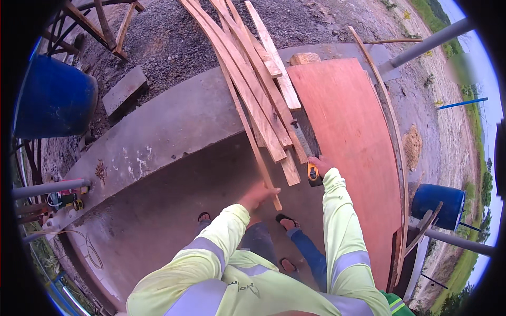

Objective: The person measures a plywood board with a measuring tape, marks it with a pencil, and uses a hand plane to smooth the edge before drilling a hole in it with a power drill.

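My left hand (257, 195) is closed at the near end of a thin wooden strip (247, 129), slightly blurred. In my right hand (322, 164) is a tape measure (314, 174) with a yellow and black case. Its blade reaches out a short way, up and to the left, toward the boards. Several long sawn boards (253, 89) lie in a loose bundle ahead of me, their near ends jutting over the concrete edge. To the right of the tape measure lies a reddish plywood sheet (342, 116).
A raised concrete ledge (174, 121) crosses on the left, with a concrete block (125, 90) and a blue drum (55, 97) beyond. Another blue drum (438, 206) stands at right. Power tools (68, 199) sit far left. Sandaled feet (288, 222) and trouser legs show below me.
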Motion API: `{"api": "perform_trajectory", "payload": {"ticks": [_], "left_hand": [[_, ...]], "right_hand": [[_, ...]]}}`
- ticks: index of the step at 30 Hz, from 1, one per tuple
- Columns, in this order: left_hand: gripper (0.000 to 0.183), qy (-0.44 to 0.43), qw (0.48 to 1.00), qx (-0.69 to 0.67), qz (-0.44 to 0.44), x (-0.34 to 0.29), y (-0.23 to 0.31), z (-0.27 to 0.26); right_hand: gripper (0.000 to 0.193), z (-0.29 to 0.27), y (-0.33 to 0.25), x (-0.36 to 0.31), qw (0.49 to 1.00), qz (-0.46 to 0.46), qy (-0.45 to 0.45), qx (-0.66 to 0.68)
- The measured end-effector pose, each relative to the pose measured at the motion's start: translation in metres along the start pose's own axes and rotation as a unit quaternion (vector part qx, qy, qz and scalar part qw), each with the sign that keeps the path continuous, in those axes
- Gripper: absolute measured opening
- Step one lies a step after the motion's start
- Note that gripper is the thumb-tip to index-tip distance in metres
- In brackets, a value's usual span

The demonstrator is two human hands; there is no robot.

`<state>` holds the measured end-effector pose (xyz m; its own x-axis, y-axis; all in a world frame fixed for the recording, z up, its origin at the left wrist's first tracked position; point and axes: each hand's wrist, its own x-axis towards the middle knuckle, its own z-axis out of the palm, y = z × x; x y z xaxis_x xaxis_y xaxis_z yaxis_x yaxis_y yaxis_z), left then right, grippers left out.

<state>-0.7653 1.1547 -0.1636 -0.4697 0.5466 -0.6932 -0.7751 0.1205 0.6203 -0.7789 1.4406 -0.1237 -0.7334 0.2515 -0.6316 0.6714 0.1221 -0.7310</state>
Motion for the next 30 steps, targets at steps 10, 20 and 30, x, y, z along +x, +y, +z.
{"api": "perform_trajectory", "payload": {"ticks": [10, 20, 30], "left_hand": [[0.041, 0.098, 0.995, -0.012, -0.007, -0.02, -0.016, -0.033], [0.037, 0.339, 0.872, 0.324, -0.14, -0.214, 0.001, -0.282], [0.056, 0.165, 0.98, -0.104, -0.034, -0.003, 0.041, -0.094]], "right_hand": [[0.041, 0.021, -0.013, -0.009, 0.986, -0.025, -0.159, 0.048], [0.038, 0.045, -0.056, -0.02, 0.976, -0.016, -0.126, -0.178], [0.031, 0.033, -0.023, 0.013, 0.985, 0.118, -0.114, -0.048]]}}
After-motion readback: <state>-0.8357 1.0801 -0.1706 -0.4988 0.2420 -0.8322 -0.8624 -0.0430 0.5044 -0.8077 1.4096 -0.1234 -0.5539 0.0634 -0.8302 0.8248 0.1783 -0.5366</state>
